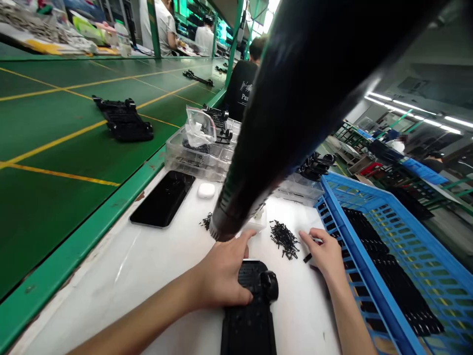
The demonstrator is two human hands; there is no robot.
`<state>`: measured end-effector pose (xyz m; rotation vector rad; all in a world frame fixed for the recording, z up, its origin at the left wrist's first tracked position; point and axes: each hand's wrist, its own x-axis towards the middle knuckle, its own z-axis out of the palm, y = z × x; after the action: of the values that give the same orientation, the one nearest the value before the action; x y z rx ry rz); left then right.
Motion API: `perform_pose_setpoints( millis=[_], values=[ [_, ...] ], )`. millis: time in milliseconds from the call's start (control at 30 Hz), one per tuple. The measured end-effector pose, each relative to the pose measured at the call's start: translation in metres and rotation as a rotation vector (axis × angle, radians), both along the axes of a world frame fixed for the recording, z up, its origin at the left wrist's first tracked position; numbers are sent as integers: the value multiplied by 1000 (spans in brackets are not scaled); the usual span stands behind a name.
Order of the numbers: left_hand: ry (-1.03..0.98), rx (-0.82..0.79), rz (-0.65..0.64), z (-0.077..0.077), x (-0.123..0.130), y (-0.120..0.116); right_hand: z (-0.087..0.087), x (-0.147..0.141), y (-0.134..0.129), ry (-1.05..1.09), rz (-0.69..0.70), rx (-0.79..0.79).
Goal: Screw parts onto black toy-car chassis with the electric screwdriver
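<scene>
My left hand (225, 276) rests on a black plastic car-like chassis (248, 325) with a wheel-like part on its right. The thumb presses on its top face, and the fingers reach past its far end. To the right, my right hand (325, 251) is closed, thumb and forefinger near each other, around a small black stick-like piece (307, 258); most of it is hidden. Just left of that hand lies a pile of small black screws (284, 239). A thick black tube with a ridged end (225, 224) hangs in front of me, its tip above my left hand.
A phone (162, 199) and a white earbud case (206, 190) lie at the left. Clear plastic boxes (177, 155) stand at the back. On the right, a blue crate (369, 276) holds black parts. More chassis (125, 118) sit on the green surface. Several people work farther off.
</scene>
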<state>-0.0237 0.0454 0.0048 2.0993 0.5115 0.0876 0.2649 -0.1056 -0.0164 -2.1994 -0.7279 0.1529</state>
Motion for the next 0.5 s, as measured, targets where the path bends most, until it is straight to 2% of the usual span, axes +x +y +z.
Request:
perform_pose_setpoints(
  millis=[100,200,267,400,500],
  values=[
    [21,2,24,-1,0,0,8,-15,-3,59,43,168],
    [-8,34,37,-3,-1,-3,18,-38,-14,388,168,461],
    [-25,41,41,-3,0,-5,22,-54,-23,600,243,596],
    [8,18,61,2,1,-7,22,-81,-38,721,326,703],
    [33,3,63,4,2,-7,13,-98,-35,861,269,706]
  ],
)
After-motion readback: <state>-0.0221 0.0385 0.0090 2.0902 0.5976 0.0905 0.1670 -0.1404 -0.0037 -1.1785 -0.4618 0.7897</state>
